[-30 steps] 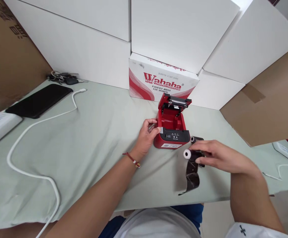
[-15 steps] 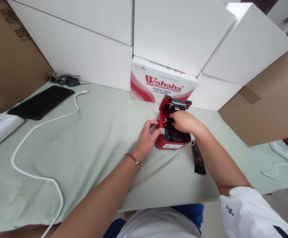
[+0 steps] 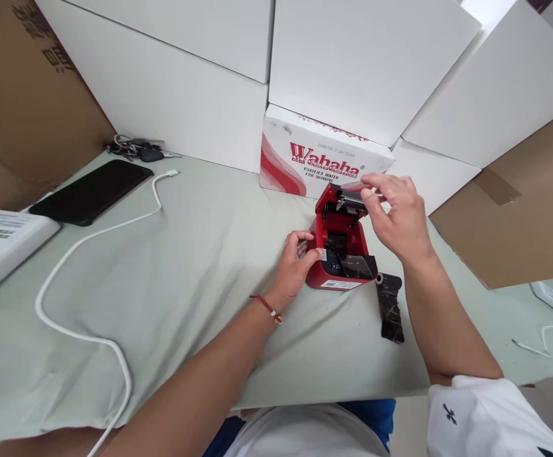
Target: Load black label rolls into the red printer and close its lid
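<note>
A small red printer (image 3: 315, 278) stands on the cloth-covered table with its lid (image 3: 325, 199) raised. A dark glossy strip (image 3: 359, 266) lies across its front edge, running out from the inside. My left hand (image 3: 296, 263) steadies the printer's left side, thumb on the front left rim and fingers bent along the outer wall. My right hand (image 3: 399, 212) has thumb and fingers closed about the lid's right edge. To the right of the printer lies a loose black strip with a small pale core (image 3: 390, 310) at its far end.
Behind the printer is a Wahaha water carton (image 3: 324, 155) against stacked white boxes (image 3: 352, 70). A black phone (image 3: 93, 190), keys (image 3: 136, 149), a white cable (image 3: 84, 238) and a white box (image 3: 7, 244) lie left. A brown carton (image 3: 519, 209) stands right.
My right hand has come up out of the printer's inside to the lid's right edge. My left hand keeps its hold. The inner strip now lies over the front rim; the view has shifted slightly.
</note>
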A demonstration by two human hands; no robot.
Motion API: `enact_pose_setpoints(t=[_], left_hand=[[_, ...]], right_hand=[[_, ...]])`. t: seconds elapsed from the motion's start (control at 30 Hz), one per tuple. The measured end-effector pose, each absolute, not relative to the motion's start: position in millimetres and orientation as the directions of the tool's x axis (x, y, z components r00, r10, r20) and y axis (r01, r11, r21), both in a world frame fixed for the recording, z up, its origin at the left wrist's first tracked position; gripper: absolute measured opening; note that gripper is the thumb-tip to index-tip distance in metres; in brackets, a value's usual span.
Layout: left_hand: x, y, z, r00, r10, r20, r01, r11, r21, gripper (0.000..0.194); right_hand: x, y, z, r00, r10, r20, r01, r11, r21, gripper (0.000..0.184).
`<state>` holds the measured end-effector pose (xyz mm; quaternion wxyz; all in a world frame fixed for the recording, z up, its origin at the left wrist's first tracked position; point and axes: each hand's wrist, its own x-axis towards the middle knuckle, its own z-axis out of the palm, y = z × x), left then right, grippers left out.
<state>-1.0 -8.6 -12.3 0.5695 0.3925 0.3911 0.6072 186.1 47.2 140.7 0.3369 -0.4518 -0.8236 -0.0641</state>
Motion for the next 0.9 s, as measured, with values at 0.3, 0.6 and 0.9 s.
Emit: enact_pose_setpoints(t=[0.3, 0.6, 0.9], left_hand=[[5.0, -40.3, -8.5, 0.051, 0.542, 0.839, 0.389, -0.784, 0.484, 0.056], [11.2, -56.4, 3.7, 0.083, 0.387, 0.918, 0.582, -0.767, 0.270, 0.037], [-0.4, -67.8, 7.1, 0.161, 0.445, 0.881, 0.614, -0.744, 0.264, 0.033]], right_hand=[[209.9, 49.6, 93.4, -0.407, 0.678, 0.612, 0.770, 0.615, -0.170, 0.052], [216.7, 22.6, 92.9, -0.408, 0.599, 0.689, 0.682, 0.701, -0.206, 0.033], [236.4, -1.0, 70.9, -0.575, 0.480, 0.662, 0.498, 0.848, -0.182, 0.034]])
